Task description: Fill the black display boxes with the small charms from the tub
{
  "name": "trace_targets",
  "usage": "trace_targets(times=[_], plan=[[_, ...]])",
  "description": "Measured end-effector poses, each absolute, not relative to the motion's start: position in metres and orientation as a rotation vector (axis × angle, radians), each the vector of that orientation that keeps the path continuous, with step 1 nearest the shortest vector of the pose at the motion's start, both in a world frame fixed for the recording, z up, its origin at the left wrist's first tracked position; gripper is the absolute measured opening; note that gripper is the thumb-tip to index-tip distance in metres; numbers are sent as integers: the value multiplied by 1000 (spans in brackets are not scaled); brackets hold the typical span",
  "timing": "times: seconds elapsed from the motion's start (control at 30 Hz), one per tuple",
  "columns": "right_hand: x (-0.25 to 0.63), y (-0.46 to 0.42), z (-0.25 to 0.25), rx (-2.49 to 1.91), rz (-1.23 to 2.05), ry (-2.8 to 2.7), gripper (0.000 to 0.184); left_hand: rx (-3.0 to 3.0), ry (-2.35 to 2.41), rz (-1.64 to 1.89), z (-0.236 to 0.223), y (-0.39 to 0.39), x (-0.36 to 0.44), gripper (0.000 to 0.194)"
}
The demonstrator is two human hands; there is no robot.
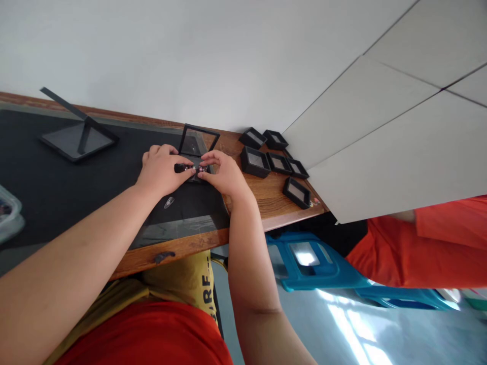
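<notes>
An open black display frame (199,137) with a clear film lid stands hinged up on the black mat. Both hands are over its lower half. My left hand (160,169) is closed, thumb and index finger together at a small dark, glittery piece (187,168). Opposite it, my right hand (224,175) pinches another small pinkish, glittery piece (203,169) between thumb and fingers. The fingers partly cover both pieces, so their exact kind is unclear. On the mat in front of my left hand lies a small clear, pointed oval piece (169,203).
Another open black frame (78,139) stands at the left on the mat (26,147). A clear plastic container (9,213) is at the left edge. Several black boxes (254,161) sit at the right. Beyond are a blue plastic stool (315,263) and a person's orange sleeve (452,238).
</notes>
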State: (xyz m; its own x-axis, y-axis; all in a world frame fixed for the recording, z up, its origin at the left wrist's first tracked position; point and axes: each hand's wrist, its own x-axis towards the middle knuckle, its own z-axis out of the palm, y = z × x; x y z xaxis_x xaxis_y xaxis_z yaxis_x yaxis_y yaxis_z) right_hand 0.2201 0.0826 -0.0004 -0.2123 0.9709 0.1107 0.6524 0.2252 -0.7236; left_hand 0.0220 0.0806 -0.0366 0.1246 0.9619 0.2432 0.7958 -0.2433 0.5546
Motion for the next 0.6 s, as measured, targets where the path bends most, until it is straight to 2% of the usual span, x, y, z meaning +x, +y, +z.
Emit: trace_targets(times=[0.3, 0.6], plan=[[226, 81, 2, -1483, 701, -1945, 45, 2135, 1728, 808, -34, 79, 20, 31], [234, 82, 1, -1441, 831, -1966, 51, 2122, 1712, 783, -35, 81, 15, 33]])
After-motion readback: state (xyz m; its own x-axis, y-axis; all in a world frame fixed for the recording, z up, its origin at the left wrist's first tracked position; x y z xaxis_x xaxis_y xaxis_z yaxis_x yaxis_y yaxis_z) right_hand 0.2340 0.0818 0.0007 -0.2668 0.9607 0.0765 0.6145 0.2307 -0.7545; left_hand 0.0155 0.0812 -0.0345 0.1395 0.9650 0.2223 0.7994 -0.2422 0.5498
